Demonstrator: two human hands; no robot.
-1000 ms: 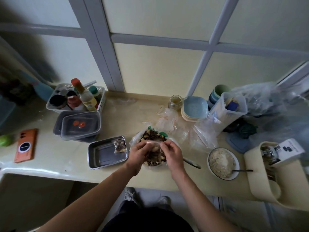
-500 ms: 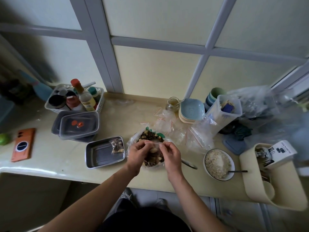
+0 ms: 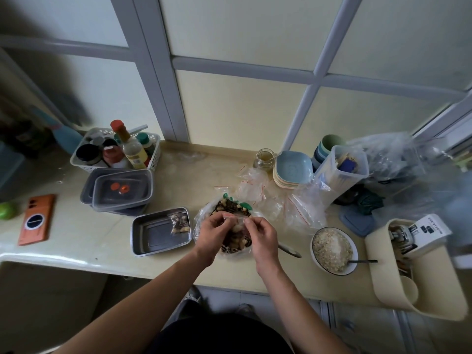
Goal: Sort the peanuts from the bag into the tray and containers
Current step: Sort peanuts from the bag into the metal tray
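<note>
A large clear bag of mixed peanuts and dark seeds (image 3: 231,206) lies open on the counter in front of me. Over it, my left hand (image 3: 213,232) and my right hand (image 3: 261,235) each pinch one end of a small zip bag (image 3: 236,227) with a red strip, which holds some peanuts. To the left sits a metal tray (image 3: 153,232), and a small filled zip bag (image 3: 180,222) lies in its far right corner. Two stacked grey plastic containers (image 3: 120,190) with clear lids stand behind the tray.
Empty zip bags (image 3: 283,203) pile up right of the peanut bag. A bowl of grains (image 3: 332,247) with a spoon, a spoon (image 3: 290,250), stacked blue dishes (image 3: 291,169), a jar (image 3: 264,158), a basket of bottles (image 3: 115,152) and an orange phone (image 3: 37,218) are on the counter.
Both hands stay over the big bag, holding the small zip bag. The fingers have shifted slightly along its top strip. The camera has drifted a little.
</note>
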